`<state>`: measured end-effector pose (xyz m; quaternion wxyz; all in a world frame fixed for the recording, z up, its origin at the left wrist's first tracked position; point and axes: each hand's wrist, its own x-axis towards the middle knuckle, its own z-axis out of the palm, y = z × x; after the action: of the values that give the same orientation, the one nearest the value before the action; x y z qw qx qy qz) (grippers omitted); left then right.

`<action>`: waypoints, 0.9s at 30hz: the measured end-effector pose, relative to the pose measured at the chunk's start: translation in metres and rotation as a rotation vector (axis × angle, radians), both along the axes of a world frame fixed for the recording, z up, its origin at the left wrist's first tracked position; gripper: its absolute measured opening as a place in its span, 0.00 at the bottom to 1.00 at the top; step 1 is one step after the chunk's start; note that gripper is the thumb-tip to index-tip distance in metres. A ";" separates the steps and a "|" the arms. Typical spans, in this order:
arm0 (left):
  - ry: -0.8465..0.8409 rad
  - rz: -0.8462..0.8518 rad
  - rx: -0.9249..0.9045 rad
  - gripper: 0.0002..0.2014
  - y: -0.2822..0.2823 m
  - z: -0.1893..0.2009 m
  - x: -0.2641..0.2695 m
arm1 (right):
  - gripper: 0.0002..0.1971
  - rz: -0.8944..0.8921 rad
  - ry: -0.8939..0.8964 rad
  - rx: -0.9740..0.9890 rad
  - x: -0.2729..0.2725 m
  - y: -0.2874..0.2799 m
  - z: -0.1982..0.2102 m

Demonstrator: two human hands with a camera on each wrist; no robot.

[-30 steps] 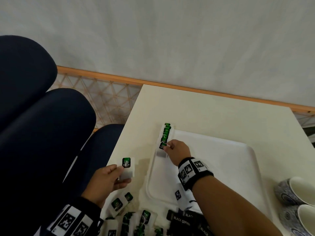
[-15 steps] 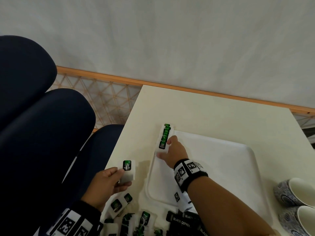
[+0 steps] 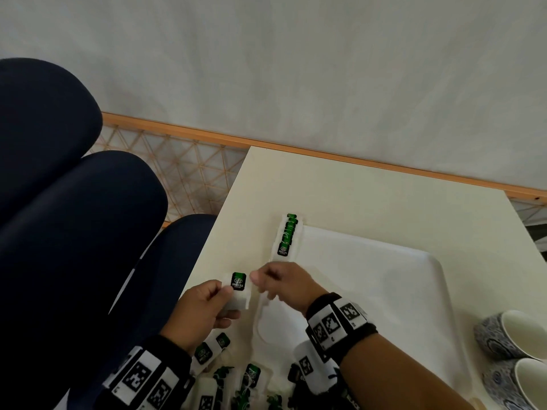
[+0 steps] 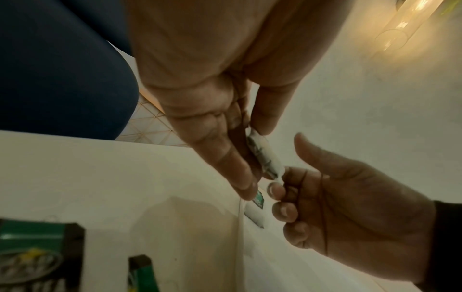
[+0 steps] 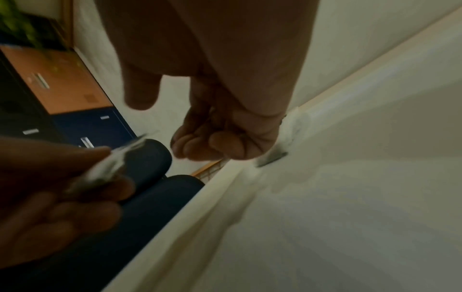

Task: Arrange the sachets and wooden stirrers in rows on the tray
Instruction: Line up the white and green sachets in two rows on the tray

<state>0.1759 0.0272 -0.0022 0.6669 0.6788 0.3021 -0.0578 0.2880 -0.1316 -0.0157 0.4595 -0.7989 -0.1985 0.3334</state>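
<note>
My left hand (image 3: 226, 294) pinches a green tea sachet (image 3: 238, 282) between thumb and fingers, just off the left rim of the white tray (image 3: 384, 291). My right hand (image 3: 266, 284) is beside it with curled fingers and the thumb held apart. In the left wrist view the right hand's fingertips (image 4: 277, 190) reach the end of the sachet (image 4: 265, 156) without pinching it. A row of green tea sachets (image 3: 286, 236) lies overlapped along the tray's far left edge. Several loose sachets (image 3: 211, 349) lie on the table near me. No stirrers are visible.
Two patterned cups (image 3: 509, 335) stand on the table at the right of the tray. Dark blue chairs (image 3: 74, 232) stand at the left of the table. A white wall with a wooden strip runs behind the table.
My right hand has left the row of sachets on the tray and drawn back toward me to meet my left hand. The left hand has lifted its sachet toward the tray.
</note>
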 end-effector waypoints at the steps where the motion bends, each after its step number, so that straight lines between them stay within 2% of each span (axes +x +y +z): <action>1: -0.005 -0.017 0.017 0.12 -0.002 0.000 0.001 | 0.19 0.038 0.033 0.031 -0.005 0.001 -0.001; 4: -0.012 -0.073 0.059 0.12 -0.006 -0.001 0.003 | 0.11 0.084 0.034 0.052 -0.012 0.003 -0.006; 6: -0.004 -0.085 0.099 0.10 -0.007 -0.002 0.003 | 0.09 0.069 -0.041 0.002 -0.010 0.001 -0.007; 11: 0.008 -0.061 0.262 0.07 0.005 -0.003 -0.003 | 0.18 -0.147 -0.276 -0.292 0.014 -0.012 -0.014; 13: 0.014 -0.054 0.285 0.07 0.010 -0.005 -0.005 | 0.19 -0.206 -0.274 -0.378 0.025 -0.015 -0.018; 16: 0.023 -0.052 0.299 0.07 0.013 -0.007 -0.006 | 0.17 -0.191 -0.271 -0.442 0.034 -0.012 -0.022; 19: 0.036 -0.062 0.309 0.06 0.013 -0.009 -0.008 | 0.13 -0.196 -0.260 -0.452 0.038 -0.007 -0.021; 22: 0.065 -0.086 0.378 0.07 0.017 -0.012 -0.012 | 0.14 -0.275 -0.234 -0.442 0.039 -0.005 -0.024; 25: 0.194 -0.290 0.615 0.02 0.023 -0.015 -0.017 | 0.13 -0.391 -0.160 -0.360 0.037 -0.004 -0.025; 27: 0.342 -0.494 0.780 0.12 0.024 -0.016 -0.021 | 0.21 -0.416 -0.153 -0.314 0.034 -0.004 -0.024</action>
<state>0.1547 0.0515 -0.0177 0.2702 0.9100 0.2364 -0.2072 0.3222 -0.1359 -0.0392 0.3724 -0.9069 -0.0101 0.1969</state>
